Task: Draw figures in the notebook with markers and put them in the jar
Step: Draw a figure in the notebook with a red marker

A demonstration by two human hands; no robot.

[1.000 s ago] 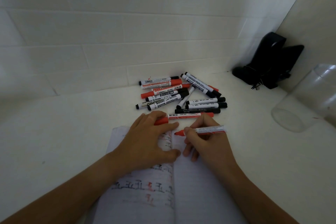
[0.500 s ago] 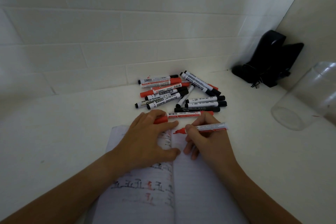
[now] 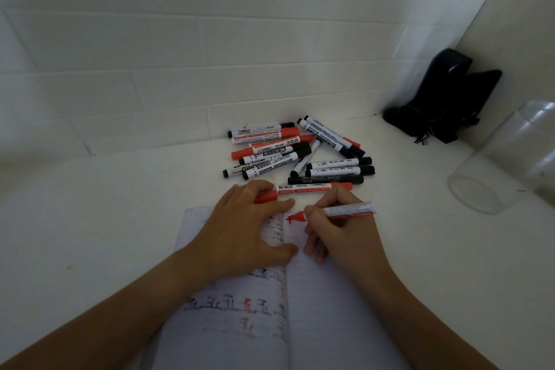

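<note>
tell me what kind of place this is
Likely a white desk set in a tiled corner, used for drawing: an open notebook, a pile of markers by the wall, and a clear jar.

You have a white surface (image 3: 105, 219) under everything, running back to a white tiled wall (image 3: 180, 54). A plain pale wall (image 3: 516, 15) closes your right side. In that far right corner a black stand (image 3: 444, 99) sits on the surface, thin black cords trailing at its base.

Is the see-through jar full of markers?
No, the jar lies on its side, holding no markers; they sit in a pile on the table.
</note>
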